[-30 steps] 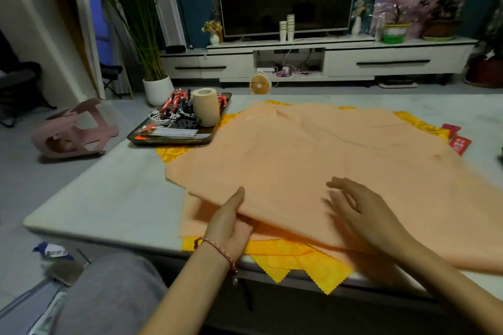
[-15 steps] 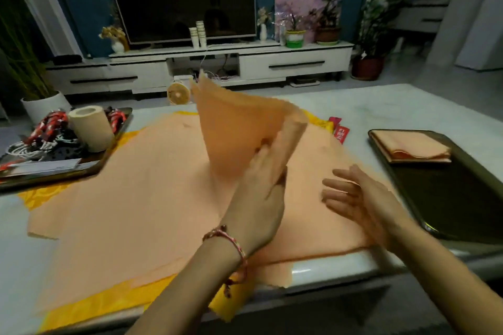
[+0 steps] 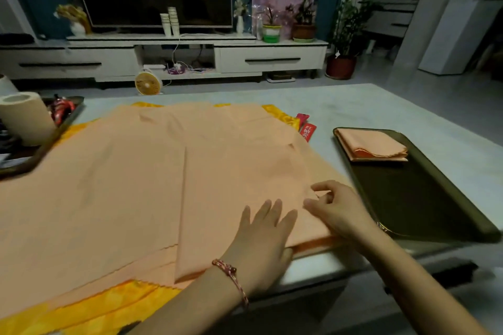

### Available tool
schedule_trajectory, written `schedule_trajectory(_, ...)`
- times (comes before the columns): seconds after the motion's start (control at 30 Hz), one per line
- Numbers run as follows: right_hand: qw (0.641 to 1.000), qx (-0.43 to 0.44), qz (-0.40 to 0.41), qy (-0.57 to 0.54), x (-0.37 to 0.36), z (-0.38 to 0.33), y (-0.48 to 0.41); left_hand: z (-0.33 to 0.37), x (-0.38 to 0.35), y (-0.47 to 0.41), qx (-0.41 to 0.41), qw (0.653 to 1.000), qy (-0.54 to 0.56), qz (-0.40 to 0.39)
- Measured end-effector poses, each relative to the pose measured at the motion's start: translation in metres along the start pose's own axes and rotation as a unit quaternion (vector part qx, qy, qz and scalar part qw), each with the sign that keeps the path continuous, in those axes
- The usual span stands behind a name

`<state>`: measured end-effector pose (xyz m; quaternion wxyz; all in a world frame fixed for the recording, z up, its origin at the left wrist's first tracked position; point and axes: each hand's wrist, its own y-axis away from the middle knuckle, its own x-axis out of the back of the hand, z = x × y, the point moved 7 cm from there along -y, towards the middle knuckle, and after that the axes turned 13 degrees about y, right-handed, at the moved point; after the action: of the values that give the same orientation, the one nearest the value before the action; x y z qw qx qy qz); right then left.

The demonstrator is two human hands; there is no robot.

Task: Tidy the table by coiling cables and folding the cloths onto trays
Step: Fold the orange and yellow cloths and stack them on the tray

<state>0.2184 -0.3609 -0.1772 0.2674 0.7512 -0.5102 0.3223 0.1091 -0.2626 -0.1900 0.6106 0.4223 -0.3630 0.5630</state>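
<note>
My left hand (image 3: pixel 261 247): fingers (image 3: pixel 268 212) straight, slightly spread, pressed flat on orange cloth (image 3: pixel 239 171) near front edge of bench (image 3: pixel 353 106). My right hand (image 3: pixel 340 212): thumb and forefinger curled, pinching cloth's right corner; I can't make out how much fabric sits in pinch. Cloth lies folded over more orange layers and yellow cloth (image 3: pixel 81 307). Just beside it, right tray (image 3: pixel 435 198), folded cloth (image 3: pixel 373 145) in its far corner. Opposite side, left tray (image 3: pixel 40 156) cut off by frame; cables (image 3: pixel 61 109) half hidden behind paper roll (image 3: pixel 25 117).

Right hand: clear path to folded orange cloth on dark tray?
Probably yes: the right hand, pinching the spread orange cloth, lies beside the dark tray; nothing blocks the folded orange cloth.
</note>
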Motion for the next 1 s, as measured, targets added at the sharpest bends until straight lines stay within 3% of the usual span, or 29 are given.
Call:
schedule_trajectory(0.13,0.998,0.020,0.045,0.031,0.015,0.003,0.002,-0.022,0.009,0.018,0.013,0.999,-0.014,0.028)
schedule_trajectory(0.33,1.000,0.003,-0.018,-0.022,0.010,0.009,0.003,-0.053,0.003,0.039,0.022,0.998,-0.053,0.034)
schedule_trajectory(0.5,1.000,0.015,0.019,0.005,0.005,0.006,-0.002,-0.055,-0.003,0.039,0.007,0.999,-0.017,0.048)
schedule_trajectory(0.7,0.978,0.051,0.093,0.178,-0.001,0.007,0.000,-0.052,-0.004,0.040,-0.003,0.999,0.020,0.041)
schedule_trajectory(0.8,0.913,0.059,0.168,0.367,-0.003,0.001,0.013,-0.054,-0.007,0.042,0.003,1.000,0.024,0.017)
schedule_trajectory(0.87,0.869,0.087,0.204,0.442,0.000,-0.015,0.020,-0.056,-0.009,0.042,0.010,1.000,0.013,0.014)
schedule_trajectory(0.93,0.858,0.196,0.258,0.398,-0.005,-0.039,0.029,-0.050,-0.003,0.043,-0.027,0.997,-0.061,0.049)
schedule_trajectory(1.0,0.882,0.307,0.167,0.315,-0.028,-0.063,0.036,-0.048,0.006,0.044,0.012,0.997,-0.056,0.050)
